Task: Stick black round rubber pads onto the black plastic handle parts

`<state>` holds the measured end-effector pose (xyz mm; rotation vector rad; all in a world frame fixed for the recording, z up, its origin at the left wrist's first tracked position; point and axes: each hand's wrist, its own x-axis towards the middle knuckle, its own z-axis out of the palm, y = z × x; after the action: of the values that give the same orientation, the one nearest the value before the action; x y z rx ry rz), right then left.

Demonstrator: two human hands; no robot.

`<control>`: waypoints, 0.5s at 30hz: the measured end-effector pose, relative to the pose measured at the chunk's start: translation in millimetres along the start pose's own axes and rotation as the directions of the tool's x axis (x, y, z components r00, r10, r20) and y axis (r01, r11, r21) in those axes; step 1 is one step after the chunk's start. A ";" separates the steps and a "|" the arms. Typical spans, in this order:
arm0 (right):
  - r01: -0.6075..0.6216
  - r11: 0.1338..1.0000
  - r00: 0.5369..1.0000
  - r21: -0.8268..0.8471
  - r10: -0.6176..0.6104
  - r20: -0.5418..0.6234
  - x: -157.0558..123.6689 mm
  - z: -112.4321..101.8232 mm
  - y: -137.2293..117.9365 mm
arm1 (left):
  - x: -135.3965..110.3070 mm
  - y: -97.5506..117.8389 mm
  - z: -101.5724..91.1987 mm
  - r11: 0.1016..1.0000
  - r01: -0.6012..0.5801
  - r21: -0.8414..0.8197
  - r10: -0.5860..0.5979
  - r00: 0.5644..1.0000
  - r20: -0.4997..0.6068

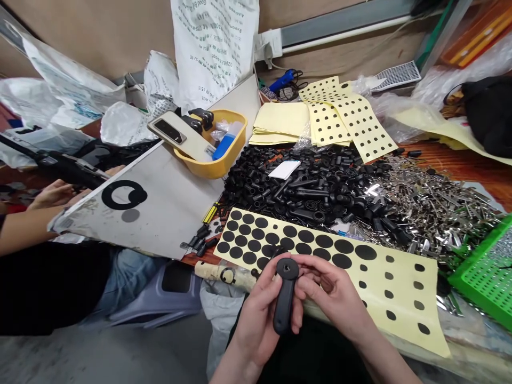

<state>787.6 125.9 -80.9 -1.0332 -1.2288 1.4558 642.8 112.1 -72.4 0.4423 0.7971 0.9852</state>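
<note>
A black plastic handle with a round, recessed head is in my left hand, its fingers wrapped behind it and the thumb along the side. The handle slants with its head away from me. My right hand curls around the right side of that head, fingers bent and touching it; whatever lies under those fingertips is hidden. Just beyond both hands lies a yellow backing sheet with black round stickers and small squarish ones.
Behind the sheet are a heap of black plastic parts and a pile of metal pieces. A green basket stands right. A yellow tub holds a phone. Left of a grey partition, another person's hand works.
</note>
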 end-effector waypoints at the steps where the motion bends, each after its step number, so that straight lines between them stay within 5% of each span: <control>1: -0.014 0.999 1.000 0.045 0.014 0.008 -0.6 -0.3 0.4 | 0.3 -0.1 1.8 1.000 -0.003 0.026 0.003 1.000 -0.012; 6: -0.088 0.975 0.996 0.206 0.090 -0.001 -1.9 -1.3 3.6 | -2.2 -0.1 8.5 0.968 -0.023 0.248 0.045 0.996 -0.082; 8: -0.095 0.974 0.992 0.206 0.109 -0.060 -1.7 -1.8 5.6 | -4.0 -0.1 9.1 0.893 -0.086 0.442 0.162 0.977 -0.139; 10: -0.096 0.981 0.987 0.170 0.116 -0.112 -1.6 -2.7 7.9 | -5.0 1.1 9.4 0.716 -0.207 0.667 0.397 0.906 -0.146; 12: -0.101 0.985 0.982 0.137 0.121 -0.146 -1.6 -3.4 10.1 | -4.4 4.1 10.8 0.487 -0.309 0.817 0.571 0.821 -0.029; 15: -0.106 0.984 0.976 0.141 0.130 -0.174 -1.9 -3.5 12.2 | 0.0 10.8 16.3 0.213 -0.390 0.896 0.620 0.763 0.185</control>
<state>789.8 124.0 -93.4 -1.1381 -0.9423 1.4757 649.2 117.8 -54.9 1.7178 1.4454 1.1458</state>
